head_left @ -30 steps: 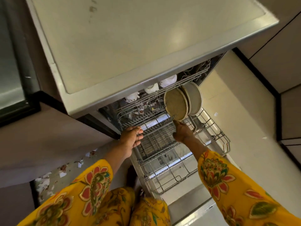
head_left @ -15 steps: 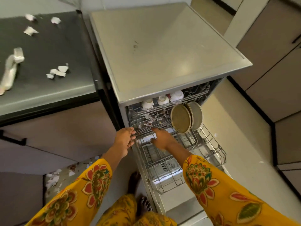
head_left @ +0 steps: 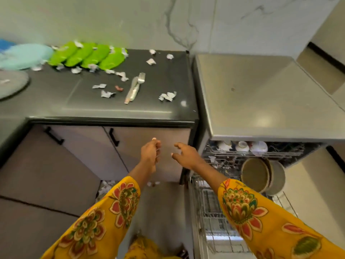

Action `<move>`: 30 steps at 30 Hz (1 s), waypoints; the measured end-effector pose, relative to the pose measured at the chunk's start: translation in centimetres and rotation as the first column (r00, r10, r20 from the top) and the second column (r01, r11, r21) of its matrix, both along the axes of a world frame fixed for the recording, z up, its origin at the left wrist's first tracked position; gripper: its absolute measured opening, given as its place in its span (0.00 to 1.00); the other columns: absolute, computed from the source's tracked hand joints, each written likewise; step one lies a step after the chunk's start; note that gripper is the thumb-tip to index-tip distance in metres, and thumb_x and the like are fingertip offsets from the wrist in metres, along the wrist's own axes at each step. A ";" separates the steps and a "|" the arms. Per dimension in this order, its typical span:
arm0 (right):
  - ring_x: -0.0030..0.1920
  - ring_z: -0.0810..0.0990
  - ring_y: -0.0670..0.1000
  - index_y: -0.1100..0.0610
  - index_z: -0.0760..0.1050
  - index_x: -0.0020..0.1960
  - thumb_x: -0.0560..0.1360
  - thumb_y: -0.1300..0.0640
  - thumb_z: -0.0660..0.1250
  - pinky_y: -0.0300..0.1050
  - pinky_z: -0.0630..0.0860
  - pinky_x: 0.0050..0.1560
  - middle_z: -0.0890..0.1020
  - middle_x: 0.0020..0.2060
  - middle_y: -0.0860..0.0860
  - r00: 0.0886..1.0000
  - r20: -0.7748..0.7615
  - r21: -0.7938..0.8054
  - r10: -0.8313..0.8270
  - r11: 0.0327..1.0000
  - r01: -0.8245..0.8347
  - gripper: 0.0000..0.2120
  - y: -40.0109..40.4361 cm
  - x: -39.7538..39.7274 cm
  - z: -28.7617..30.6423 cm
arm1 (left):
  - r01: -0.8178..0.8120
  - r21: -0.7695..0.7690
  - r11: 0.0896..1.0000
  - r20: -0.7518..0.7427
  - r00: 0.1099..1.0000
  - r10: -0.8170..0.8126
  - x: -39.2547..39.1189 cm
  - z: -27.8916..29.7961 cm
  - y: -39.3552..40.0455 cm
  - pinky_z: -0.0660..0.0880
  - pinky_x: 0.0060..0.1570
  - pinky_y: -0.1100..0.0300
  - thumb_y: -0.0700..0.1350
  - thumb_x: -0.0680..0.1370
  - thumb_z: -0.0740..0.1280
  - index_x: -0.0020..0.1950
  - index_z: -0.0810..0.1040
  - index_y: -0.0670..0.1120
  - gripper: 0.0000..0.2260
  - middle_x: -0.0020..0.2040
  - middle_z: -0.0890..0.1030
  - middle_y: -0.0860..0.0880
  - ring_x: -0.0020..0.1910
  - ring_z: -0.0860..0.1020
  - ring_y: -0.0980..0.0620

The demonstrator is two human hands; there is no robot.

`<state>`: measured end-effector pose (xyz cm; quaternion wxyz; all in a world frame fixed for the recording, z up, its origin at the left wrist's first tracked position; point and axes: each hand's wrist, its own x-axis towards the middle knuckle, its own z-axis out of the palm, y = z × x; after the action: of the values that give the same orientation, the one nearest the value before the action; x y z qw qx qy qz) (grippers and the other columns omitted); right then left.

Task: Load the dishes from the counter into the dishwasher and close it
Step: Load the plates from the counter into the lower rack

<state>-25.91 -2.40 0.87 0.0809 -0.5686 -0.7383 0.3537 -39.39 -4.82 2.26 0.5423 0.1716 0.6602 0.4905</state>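
The dishwasher (head_left: 261,109) stands open at the right with its lower rack (head_left: 211,217) pulled out. Two beige plates (head_left: 255,174) stand upright in that rack, and white cups (head_left: 242,145) sit in the upper rack. On the dark counter (head_left: 93,107) lie several green plates (head_left: 87,56), a pale blue plate (head_left: 24,56), a grey plate (head_left: 11,85) and a bundle of forks (head_left: 135,87). My left hand (head_left: 150,153) and my right hand (head_left: 185,154) hang in the air in front of the cabinet, below the counter edge, both loosely curled and holding nothing.
Scraps of crumpled white paper (head_left: 168,96) are scattered over the counter and on the floor by the cabinet. Cabinet doors with black handles (head_left: 113,136) face me below the counter. A marble wall rises behind the counter.
Both hands have left the dishwasher racks and moved up and left toward the counter. My view has swung left, so the counter with plates and forks shows.
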 end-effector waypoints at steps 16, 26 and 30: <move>0.64 0.73 0.53 0.58 0.66 0.70 0.77 0.54 0.65 0.45 0.69 0.64 0.74 0.66 0.54 0.979 -0.111 0.118 0.172 0.980 -0.159 0.24 2.8 -25.5 5.9 | -0.283 0.141 0.949 0.085 0.958 0.274 -23.4 4.4 0.5 0.63 0.33 0.62 0.48 0.82 0.57 0.43 0.75 0.45 0.12 0.38 0.74 0.50 0.34 0.68 0.55; 0.62 0.74 0.52 0.58 0.67 0.69 0.77 0.53 0.64 0.43 0.69 0.60 0.75 0.63 0.55 0.961 -0.136 0.152 0.242 0.963 -0.221 0.23 2.9 -36.2 7.5 | -0.446 0.204 0.872 0.116 0.895 0.431 -33.7 5.9 0.0 0.61 0.29 0.62 0.48 0.81 0.59 0.40 0.73 0.46 0.11 0.35 0.69 0.50 0.29 0.64 0.56; 0.64 0.74 0.53 0.58 0.68 0.69 0.77 0.53 0.65 0.44 0.69 0.63 0.74 0.65 0.54 0.952 -0.132 0.148 0.276 0.955 -0.257 0.23 3.6 -39.8 7.6 | -0.530 0.207 0.822 0.143 0.848 0.511 -37.1 5.8 -0.2 0.63 0.33 0.63 0.49 0.81 0.59 0.40 0.72 0.47 0.11 0.36 0.68 0.51 0.32 0.65 0.55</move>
<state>-65.68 1.25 8.43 0.1247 -0.4287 -0.8213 0.3552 -76.47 -5.03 8.09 0.3893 0.0288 0.5954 0.7022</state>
